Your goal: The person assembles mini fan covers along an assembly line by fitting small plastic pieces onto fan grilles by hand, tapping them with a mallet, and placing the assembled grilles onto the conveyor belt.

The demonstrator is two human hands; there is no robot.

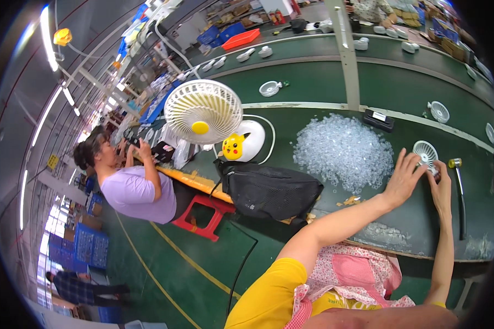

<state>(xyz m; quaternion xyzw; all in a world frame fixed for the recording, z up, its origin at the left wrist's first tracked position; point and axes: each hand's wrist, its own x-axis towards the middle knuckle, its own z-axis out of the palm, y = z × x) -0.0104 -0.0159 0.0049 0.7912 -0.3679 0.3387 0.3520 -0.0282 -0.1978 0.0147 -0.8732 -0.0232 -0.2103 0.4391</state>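
At the right side of the bench, a small white fan head (426,152) with a slotted round grille is held up between my two hands. My left hand (405,180) reaches in from the left, its fingertips closed at the fan's near edge. My right hand (441,189) comes up from below and pinches the lower end of the same fan. My fingers hide the fan's lower part. Just right of my right hand lies a hammer (459,192) with a yellowish head and a black handle. Left of my hands spreads a large heap of small clear plastic pieces (343,151).
A black box (379,120) sits behind the heap. Further left are a black bag (274,192) and a white desk fan (203,109). More fan parts (438,112) lie on the green belt beyond the rail. A person in lilac (134,189) sits at left beside a red stool (203,216).
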